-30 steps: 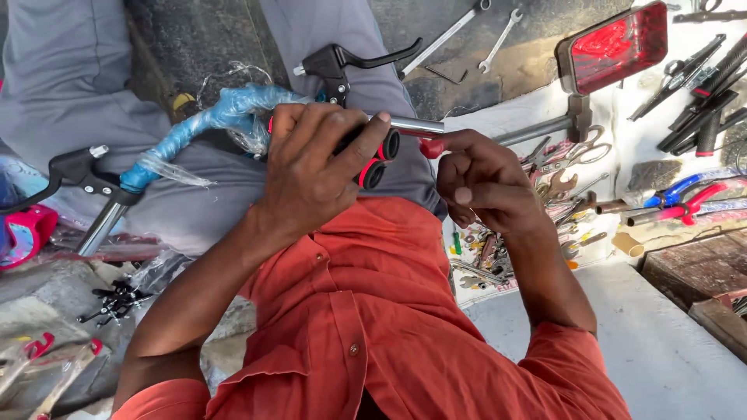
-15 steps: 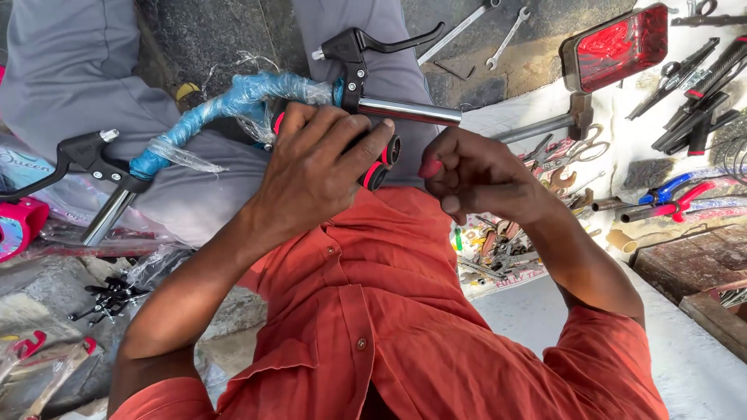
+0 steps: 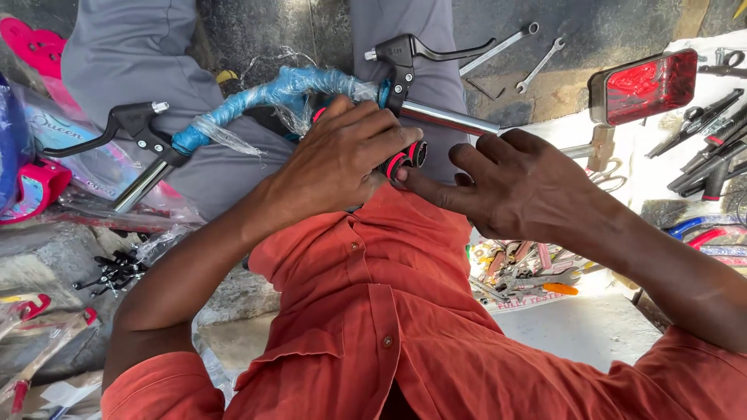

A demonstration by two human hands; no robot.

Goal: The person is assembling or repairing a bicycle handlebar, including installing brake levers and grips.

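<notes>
A bicycle handlebar (image 3: 272, 93) wrapped in blue plastic lies across my grey-trousered lap. It has a black brake lever at each side (image 3: 124, 124) (image 3: 420, 50) and a bare chrome end (image 3: 451, 118). My left hand (image 3: 342, 159) is closed around black-and-red rubber grips (image 3: 408, 158) just below the bar. My right hand (image 3: 521, 187) is spread flat beside them, its fingertips touching the ends of the grips and holding nothing. My orange shirt fills the bottom of the view.
A red rectangular reflector light (image 3: 646, 84) stands at the upper right. Two spanners (image 3: 498, 47) (image 3: 541, 64) lie on the dark ground above it. Pliers and other tools (image 3: 708, 148) crowd the right edge. Pink plastic parts (image 3: 31, 194) and small black bolts (image 3: 117, 272) lie left.
My right hand has gone from a closed fist to spread fingers against the grip ends. The handlebar and my left hand have shifted up and right in view.
</notes>
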